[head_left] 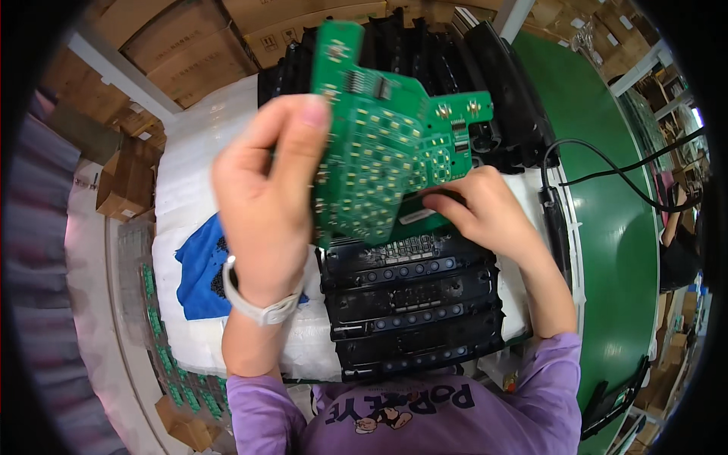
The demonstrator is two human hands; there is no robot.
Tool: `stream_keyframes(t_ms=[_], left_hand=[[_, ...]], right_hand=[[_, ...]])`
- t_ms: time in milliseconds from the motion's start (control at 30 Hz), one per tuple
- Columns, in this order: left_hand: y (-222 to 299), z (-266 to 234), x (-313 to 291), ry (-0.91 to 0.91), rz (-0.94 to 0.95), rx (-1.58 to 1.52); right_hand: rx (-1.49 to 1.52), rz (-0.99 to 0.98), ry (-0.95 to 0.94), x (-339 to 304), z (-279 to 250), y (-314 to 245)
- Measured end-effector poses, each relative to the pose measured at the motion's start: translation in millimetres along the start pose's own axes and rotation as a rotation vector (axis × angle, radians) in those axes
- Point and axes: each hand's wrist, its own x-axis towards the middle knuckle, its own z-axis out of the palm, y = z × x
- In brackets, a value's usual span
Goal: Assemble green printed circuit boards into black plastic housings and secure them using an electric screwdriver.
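Observation:
My left hand (269,178) grips a green circuit board (379,155) by its left edge, thumb on its face. The board is raised and tilted above the black panels, with many small pale components and several metal contacts. My right hand (485,208) is closed at the board's lower right edge, fingers curled. Beneath that edge shows a second green piece with a white label (415,216), partly hidden, close to my right fingertips. What the right fingers pinch is not clear. Below lie several long black plastic panels (413,296) with rows of round buttons, side by side.
A blue cloth (199,265) with small black parts lies on white foam sheeting (189,174) at left. More black housings (508,91) are stacked at the back. At right are a green work surface (618,250) and black cables (629,171). Boards in trays (163,341) stand lower left.

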Motion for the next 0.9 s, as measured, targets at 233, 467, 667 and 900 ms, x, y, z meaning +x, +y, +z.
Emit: stream_keyframes(t_ms=[233,467,667,900], left_hand=[[5.5,-12.5,4.1,0.143,0.007,-0.206],[-4.9,-29.4,17.7,-0.179,0.000,-0.460],[-13.8,-53.2,23.7,-0.315,-0.008,-0.553],[-12.0,-68.2,24.5,-0.227,0.071,-0.577]], right_hand=[[0.094,0.113,0.066,2.5,18.7,21.5],[0.189,0.144,0.058,4.4,24.7,19.5],[0.080,0.098,0.021,3.6,33.4,26.9],[-0.309,-0.056,0.024,1.1,38.2,23.3]])
